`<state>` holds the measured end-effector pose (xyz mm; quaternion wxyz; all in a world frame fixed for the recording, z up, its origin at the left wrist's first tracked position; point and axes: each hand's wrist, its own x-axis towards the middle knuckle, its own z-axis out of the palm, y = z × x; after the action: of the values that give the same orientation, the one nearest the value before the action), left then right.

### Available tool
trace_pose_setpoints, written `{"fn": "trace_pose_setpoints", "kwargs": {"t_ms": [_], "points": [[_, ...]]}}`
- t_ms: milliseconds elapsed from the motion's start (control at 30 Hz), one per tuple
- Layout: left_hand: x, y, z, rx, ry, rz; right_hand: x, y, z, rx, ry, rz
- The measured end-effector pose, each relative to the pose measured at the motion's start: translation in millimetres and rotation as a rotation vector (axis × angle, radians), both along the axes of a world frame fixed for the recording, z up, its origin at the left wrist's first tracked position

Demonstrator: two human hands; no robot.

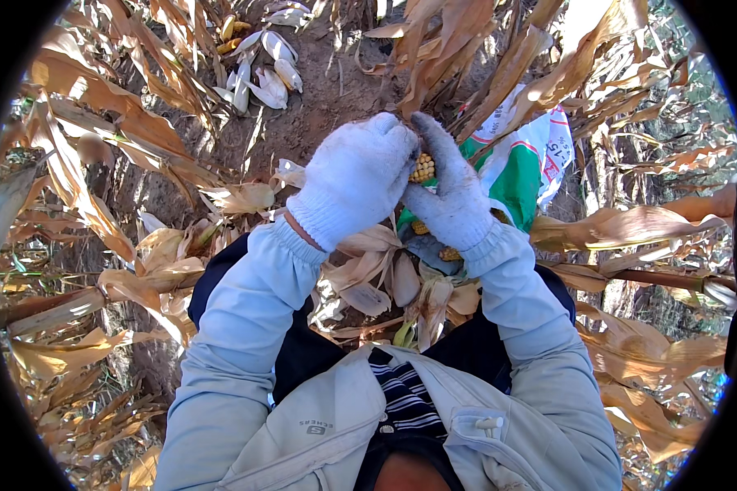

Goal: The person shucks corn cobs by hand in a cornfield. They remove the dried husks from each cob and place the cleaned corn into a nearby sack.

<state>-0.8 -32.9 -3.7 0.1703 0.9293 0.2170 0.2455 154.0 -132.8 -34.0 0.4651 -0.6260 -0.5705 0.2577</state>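
Observation:
A yellow ear of corn (422, 168) is between my two gloved hands, its kernels bare where they show. My left hand (354, 173), in a white glove, is closed around the ear's left side, most of its fingers turned out of sight. From the other side my right hand (450, 190), in a glove with greyed fingers, grips it between thumb and fingers. Just beneath the right hand lies the mouth of a green and white sack (516, 176). More yellow corn ears (449, 254) show at that opening, partly hidden by my wrist.
Loose dry husks (364, 282) lie between my knees. Pale husks (270, 78) and a few yellow ears (230, 37) rest on the bare soil (327, 90) ahead to the left. Dry corn stalks (70, 309) and leaves (655, 225) crowd both sides.

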Motion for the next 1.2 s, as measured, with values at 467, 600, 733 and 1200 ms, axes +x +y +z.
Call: {"fn": "trace_pose_setpoints", "kwargs": {"t_ms": [467, 600, 733, 1200], "points": [[-17, 19, -1, -0.046, -0.187, 0.3, 19, 0, 3, -0.077, 0.43, 0.019], [-31, 34, 1, 0.117, -0.193, 0.379, 17, 1, -1, -0.018, 0.52, 0.078], [-22, 18, 20, -0.527, -0.148, 0.329, 19, 0, -2, 0.011, 0.569, 0.105], [-6, 6, 11, -0.769, -0.129, 0.172, 16, -2, 6, -0.107, 0.387, 0.056]]}}
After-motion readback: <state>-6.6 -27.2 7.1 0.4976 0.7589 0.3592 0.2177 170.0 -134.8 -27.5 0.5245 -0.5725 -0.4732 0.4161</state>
